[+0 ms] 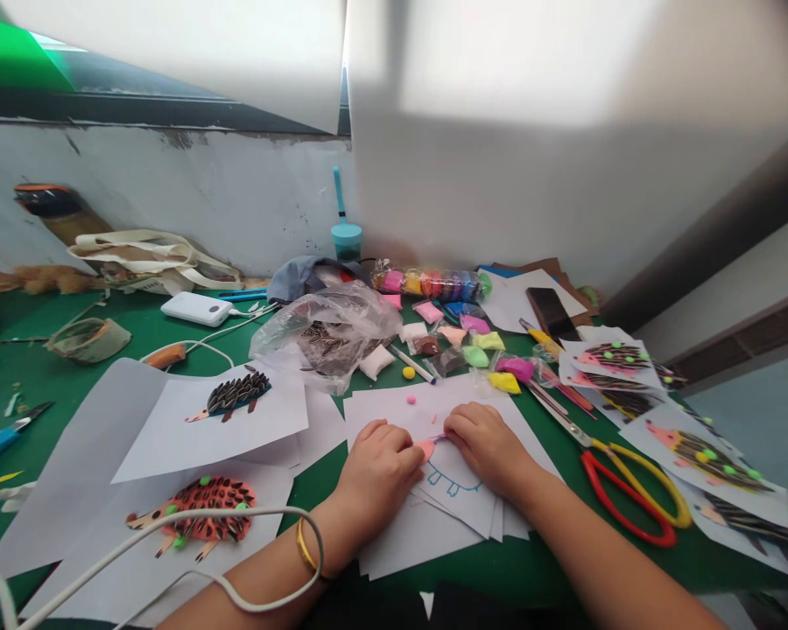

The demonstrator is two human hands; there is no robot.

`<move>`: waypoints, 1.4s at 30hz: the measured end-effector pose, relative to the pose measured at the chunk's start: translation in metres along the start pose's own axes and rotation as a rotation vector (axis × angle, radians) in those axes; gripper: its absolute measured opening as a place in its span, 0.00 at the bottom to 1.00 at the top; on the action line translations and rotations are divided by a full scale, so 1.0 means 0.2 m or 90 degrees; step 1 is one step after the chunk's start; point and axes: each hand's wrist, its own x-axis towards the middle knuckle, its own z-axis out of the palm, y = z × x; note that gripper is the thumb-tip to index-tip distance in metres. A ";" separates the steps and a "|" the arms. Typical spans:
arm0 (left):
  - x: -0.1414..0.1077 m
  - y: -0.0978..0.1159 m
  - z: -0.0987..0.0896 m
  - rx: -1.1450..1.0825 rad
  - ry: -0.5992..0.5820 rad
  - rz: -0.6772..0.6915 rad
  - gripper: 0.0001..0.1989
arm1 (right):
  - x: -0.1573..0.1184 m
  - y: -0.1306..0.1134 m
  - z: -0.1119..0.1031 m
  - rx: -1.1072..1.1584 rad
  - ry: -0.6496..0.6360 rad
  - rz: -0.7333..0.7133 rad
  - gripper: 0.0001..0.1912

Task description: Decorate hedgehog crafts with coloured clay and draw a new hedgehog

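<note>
Left hand (379,472) on paper sheet (373,416), fingers curled beside pink clay (425,450) at blue outline (456,482); can't tell if gripping. Right hand (489,446) opposite, fingers pinched together on thin purplish piece (437,437) near clay. Sheet atop paper stack, green surface (486,569). Pink ball (411,400) beyond hands. Red-yellow scissors (601,446) right of stack. Seed-covered hedgehog picture (207,512) left.

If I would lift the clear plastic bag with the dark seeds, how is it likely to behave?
The clear plastic bag is probably floppy, since its thin film is crumpled. The dark seeds look loose inside, so they would likely slide to its lowest part. It may feel light, as seeds seem to fill only part.
</note>
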 end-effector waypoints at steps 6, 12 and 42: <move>0.03 -0.02 0.04 0.056 0.065 0.048 0.07 | 0.00 0.00 0.01 0.013 -0.001 0.009 0.07; 0.06 -0.03 0.03 -0.030 0.041 -0.041 0.08 | 0.00 0.00 0.00 0.018 0.007 0.006 0.07; 0.02 0.01 0.05 -0.008 0.024 0.047 0.09 | -0.04 -0.03 -0.07 -0.070 0.066 -0.105 0.07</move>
